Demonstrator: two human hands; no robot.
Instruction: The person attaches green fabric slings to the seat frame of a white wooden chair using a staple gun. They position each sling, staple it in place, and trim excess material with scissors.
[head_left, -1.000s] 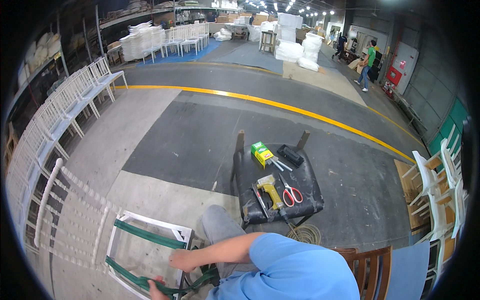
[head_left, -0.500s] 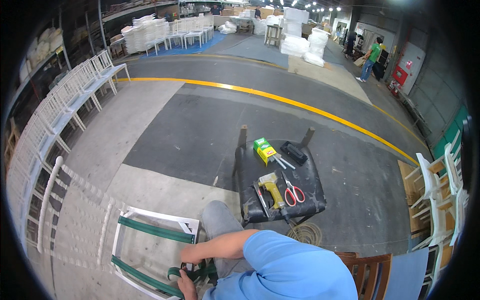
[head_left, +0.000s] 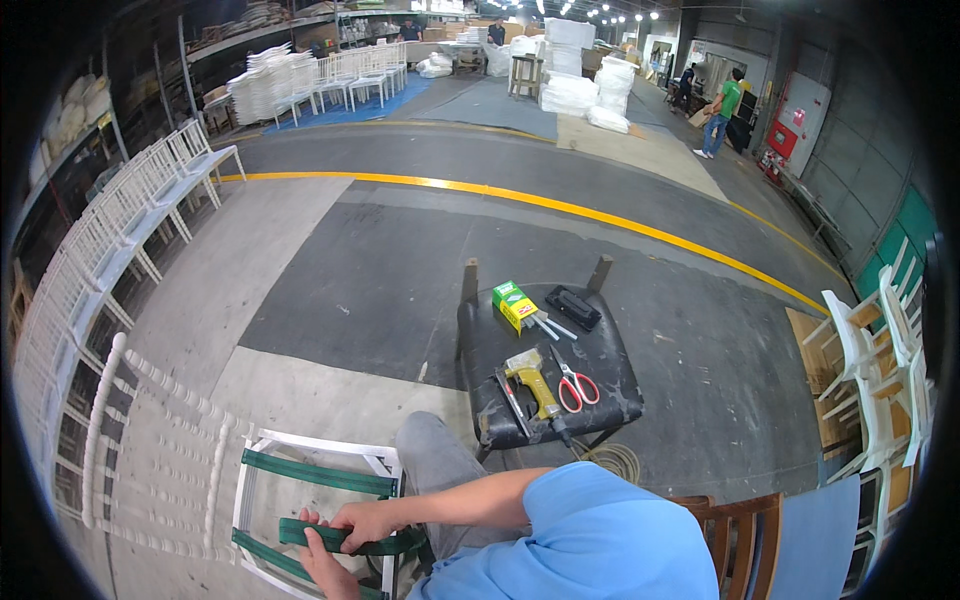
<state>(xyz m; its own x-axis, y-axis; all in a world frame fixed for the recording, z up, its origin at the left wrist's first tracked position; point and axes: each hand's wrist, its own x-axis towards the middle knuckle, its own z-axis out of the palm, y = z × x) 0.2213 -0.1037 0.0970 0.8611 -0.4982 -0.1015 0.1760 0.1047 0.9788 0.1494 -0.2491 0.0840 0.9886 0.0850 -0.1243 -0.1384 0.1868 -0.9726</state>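
Note:
A white chair seat frame (head_left: 318, 446) lies on the floor at the lower left, with green webbing straps across it. My right hand (head_left: 366, 522) reaches over from the blue sleeve and grips the near green strap (head_left: 296, 533) from above. My left hand (head_left: 322, 566) comes up from the bottom edge and holds the same strap just below. A second green strap (head_left: 312, 474) spans the frame farther away. My grey-trousered knee (head_left: 432, 462) is beside the frame.
A black padded seat (head_left: 590, 355) ahead carries a yellow staple gun (head_left: 535, 385), red scissors (head_left: 573, 386), a green box (head_left: 513, 303) and a black case (head_left: 572, 307). White chairs (head_left: 120, 215) line the left and stand at right (head_left: 868, 360). A wooden chair (head_left: 742, 522) is at lower right.
Both hands have come together on the near green strap, toward the frame's right side. The view has tilted slightly, so the frame sits a little lower and farther right.

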